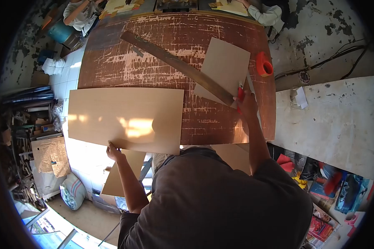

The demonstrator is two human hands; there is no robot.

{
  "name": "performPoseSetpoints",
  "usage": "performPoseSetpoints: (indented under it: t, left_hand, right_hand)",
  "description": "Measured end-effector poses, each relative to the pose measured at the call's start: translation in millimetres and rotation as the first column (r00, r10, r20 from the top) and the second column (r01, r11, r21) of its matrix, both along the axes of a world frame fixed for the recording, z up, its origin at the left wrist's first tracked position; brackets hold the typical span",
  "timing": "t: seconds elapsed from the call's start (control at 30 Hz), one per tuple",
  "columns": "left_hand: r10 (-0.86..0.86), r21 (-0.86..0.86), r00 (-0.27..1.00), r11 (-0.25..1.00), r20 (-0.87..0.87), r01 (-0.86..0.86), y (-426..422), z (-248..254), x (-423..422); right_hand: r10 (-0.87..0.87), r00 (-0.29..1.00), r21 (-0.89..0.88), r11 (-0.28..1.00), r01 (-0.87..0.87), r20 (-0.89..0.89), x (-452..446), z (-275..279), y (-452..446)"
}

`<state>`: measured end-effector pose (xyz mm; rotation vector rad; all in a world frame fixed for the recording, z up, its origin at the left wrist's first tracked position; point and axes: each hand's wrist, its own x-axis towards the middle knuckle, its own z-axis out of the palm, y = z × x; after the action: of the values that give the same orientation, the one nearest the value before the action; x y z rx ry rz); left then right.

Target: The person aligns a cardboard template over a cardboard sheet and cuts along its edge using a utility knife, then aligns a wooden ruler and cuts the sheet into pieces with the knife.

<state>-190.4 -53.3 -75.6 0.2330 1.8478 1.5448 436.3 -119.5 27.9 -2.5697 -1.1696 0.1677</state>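
Note:
My left hand [113,152] is closed on the lower edge of a large brown cardboard sheet [162,108], which lies partly on the table and hangs over its front edge. My right hand [248,104] is closed around a red cutter knife [240,92] at the right of the table. Beside the knife is the near end of a long, worn wooden strip [174,62], which slants across the table. Under that strip's near part lies a smaller greyish-brown cardboard piece [226,62].
The scratched red-brown table [104,54] fills the middle. An orange tape dispenser [263,65] sits at its right edge. A whitish board [328,120] stands right, above piled goods. A stuffed sack [73,191] rests lower left. Two people [266,15] work at the far side.

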Motion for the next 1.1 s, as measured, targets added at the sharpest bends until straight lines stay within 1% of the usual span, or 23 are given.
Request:
performPoseSetpoints:
  t: [0.03,0.07,0.13,0.17,0.2,0.23,0.27,0.33,0.37,0.43,0.5,0.57,0.63,0.67,0.73,0.77,0.83,0.87,0.93,0.97,1.0,1.07,1.1]
  left_hand:
    - [-0.091,-0.013,0.995,0.996,0.032,0.091,-2,9,6]
    - [-0.056,-0.028,0.998,0.998,0.016,0.056,-6,15,18]
    - [-0.104,-0.055,0.994,0.993,0.028,0.106,-15,17,26]
    - [-0.150,-0.086,0.988,0.984,0.042,0.154,-21,20,28]
    - [-0.185,-0.078,0.980,0.979,0.069,0.190,-27,18,31]
    - [-0.174,-0.087,0.982,0.980,0.076,0.180,-30,36,51]
    - [-0.219,-0.086,0.971,0.970,0.095,0.227,-36,32,51]
    - [-0.263,-0.077,0.958,0.959,0.116,0.273,-42,34,62]
    - [-0.296,-0.083,0.949,0.949,0.108,0.305,-46,41,71]
    - [-0.318,-0.086,0.943,0.941,0.096,0.326,-54,50,85]
    - [-0.402,-0.055,0.908,0.910,0.114,0.410,-57,54,93]
    - [-0.405,-0.041,0.910,0.911,0.090,0.410,-60,48,91]
    - [-0.454,-0.036,0.890,0.890,0.039,0.455,-62,34,84]
    - [-0.461,-0.036,0.887,0.886,0.031,0.462,-62,27,80]
    - [-0.441,-0.053,0.897,0.895,0.032,0.442,-61,31,81]
    - [-0.437,-0.082,0.898,0.895,0.039,0.439,-60,33,82]
    - [-0.433,-0.072,0.901,0.898,0.034,0.434,-60,38,83]
    - [-0.442,-0.076,0.896,0.893,0.038,0.443,-60,39,83]
    - [-0.458,-0.061,0.888,0.886,0.042,0.460,-61,36,82]
    - [-0.447,-0.043,0.894,0.893,0.040,0.448,-61,34,82]
    - [-0.443,-0.036,0.896,0.895,0.037,0.444,-61,32,83]
    - [-0.435,-0.042,0.900,0.899,0.031,0.436,-62,25,81]
    - [-0.426,-0.031,0.904,0.904,0.028,0.427,-62,25,81]
  right_hand:
    - [0.024,0.999,-0.027,0.999,-0.025,-0.024,4,-7,-3]
    - [0.023,0.999,-0.024,0.999,-0.024,-0.026,7,-15,-5]
    - [0.074,0.995,0.096,0.993,-0.067,-0.074,9,-25,-5]
    - [0.076,0.994,0.101,0.993,-0.068,-0.076,11,-29,-5]
    - [0.026,0.982,0.053,0.998,-0.016,-0.190,11,-25,-2]
    - [-0.029,0.955,0.000,1.000,0.031,-0.296,11,-22,0]
    - [-0.027,0.955,0.007,0.999,0.031,-0.296,13,-22,2]
    - [0.003,0.955,0.215,0.975,0.063,-0.295,18,-24,5]
    - [0.009,0.956,0.222,0.973,0.059,-0.294,24,-25,9]
    - [-0.091,0.956,0.131,0.982,0.132,-0.280,43,-32,22]
    - [-0.131,0.949,0.143,0.974,0.177,-0.288,59,-46,35]
    - [-0.157,0.942,0.155,0.965,0.210,-0.298,62,-61,47]
    - [-0.103,0.989,0.406,0.903,0.138,-0.108,55,-72,55]
    - [-0.083,0.991,0.417,0.901,0.121,-0.110,53,-76,61]
    - [-0.277,0.956,0.223,0.930,0.293,-0.102,51,-87,72]
    - [-0.262,0.959,0.234,0.931,0.280,-0.106,53,-92,73]
    - [-0.053,0.927,0.456,0.859,0.232,-0.372,67,-107,71]
    - [-0.034,0.928,0.467,0.857,0.219,-0.372,89,-135,71]
    - [0.280,0.778,0.641,0.742,0.197,-0.563,133,-191,75]
    - [0.300,0.777,0.655,0.733,0.183,-0.553,122,-170,75]
    - [0.268,0.690,0.576,0.775,0.260,-0.672,107,-135,69]
    - [0.241,0.588,0.491,0.813,0.312,-0.772,93,-80,60]
    - [0.080,0.603,0.320,0.898,0.302,-0.794,93,-67,58]
